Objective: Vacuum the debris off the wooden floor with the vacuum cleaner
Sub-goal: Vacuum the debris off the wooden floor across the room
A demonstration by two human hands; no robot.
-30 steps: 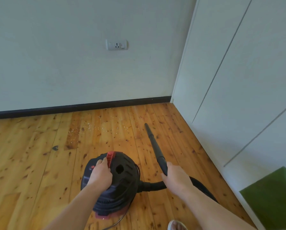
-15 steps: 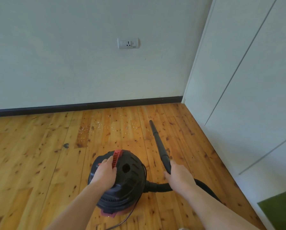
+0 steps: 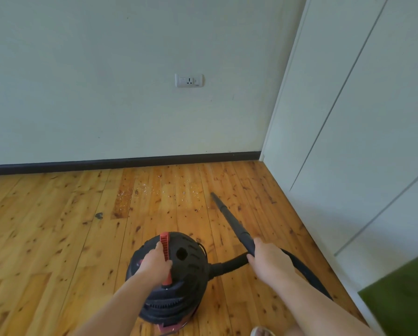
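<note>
- Head view first: your left hand (image 3: pixel 154 263) is curled round the red handle (image 3: pixel 165 241) on top of the vacuum cleaner (image 3: pixel 186 275), which is near you, mid-floor. Your right hand (image 3: pixel 267 260) grasps the black tube (image 3: pixel 229 217) right where the hose (image 3: pixel 227 264) joins it.
- The debris (image 3: pixel 154 190) is a scatter of pale crumbs on the far boards of the wooden floor (image 3: pixel 45 226), just short of the baseboard (image 3: pixel 106 163). The tube's tip sits near its right edge, not on it yet.
- I'd swing the tip left and work the patch in slow overlapping passes, keeping it low. Light crumbs like that will probably skitter if you jab at them.
- Finish along the baseboard, since bits tend to hide in that seam.
- Don't miss the dark scrap (image 3: pixel 98 215) lying off to the left, apart from the main patch.
- Heads up: the wall socket (image 3: pixel 189 80) has nothing plugged in, and I can't tell if the thing's actually running.
- Watch that the hose doesn't tug the body over.
</note>
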